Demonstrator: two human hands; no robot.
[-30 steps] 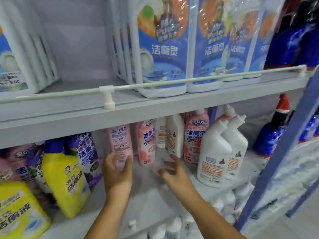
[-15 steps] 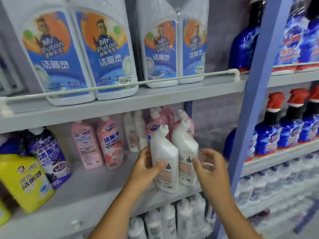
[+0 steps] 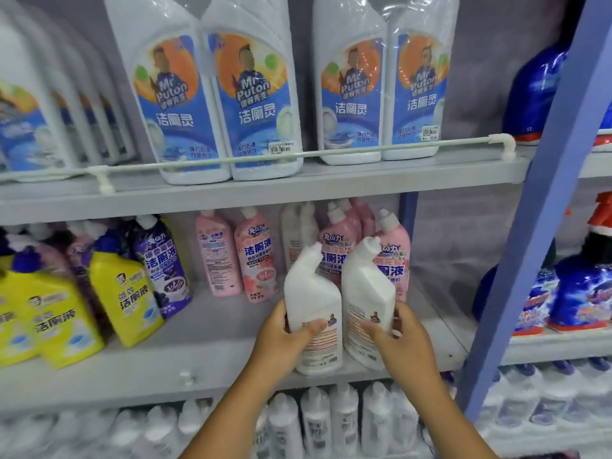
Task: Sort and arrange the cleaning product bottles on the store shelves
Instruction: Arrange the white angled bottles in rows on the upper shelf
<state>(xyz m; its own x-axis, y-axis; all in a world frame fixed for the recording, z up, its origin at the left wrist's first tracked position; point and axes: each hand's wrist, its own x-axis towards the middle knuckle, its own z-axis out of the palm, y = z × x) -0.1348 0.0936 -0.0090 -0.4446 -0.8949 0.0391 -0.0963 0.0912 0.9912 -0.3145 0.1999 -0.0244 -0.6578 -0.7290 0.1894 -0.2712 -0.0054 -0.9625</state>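
Note:
Two white angled-neck bottles stand side by side near the front edge of the middle shelf [image 3: 212, 362]. My left hand [image 3: 284, 339] grips the left white bottle [image 3: 311, 296] low on its body, thumb across the label. My right hand [image 3: 402, 339] wraps the lower part of the right white bottle [image 3: 364, 286]. Pink bottles [image 3: 255, 256] stand behind them toward the shelf's back, some with back labels facing out. Further left stand a purple bottle [image 3: 165, 266] and yellow bottles [image 3: 122, 299].
Large white jugs with blue labels [image 3: 258, 94] fill the upper shelf behind a thin guard rail [image 3: 298, 155]. A blue upright post [image 3: 536, 226] stands at the right, with dark blue red-capped bottles [image 3: 586, 286] beyond it. Small white bottles [image 3: 331, 422] crowd the shelf below.
Both hands moved from the open shelf space to the two white bottles. The left hand closed first, then the right hand closed on the right bottle. The view shifted right.

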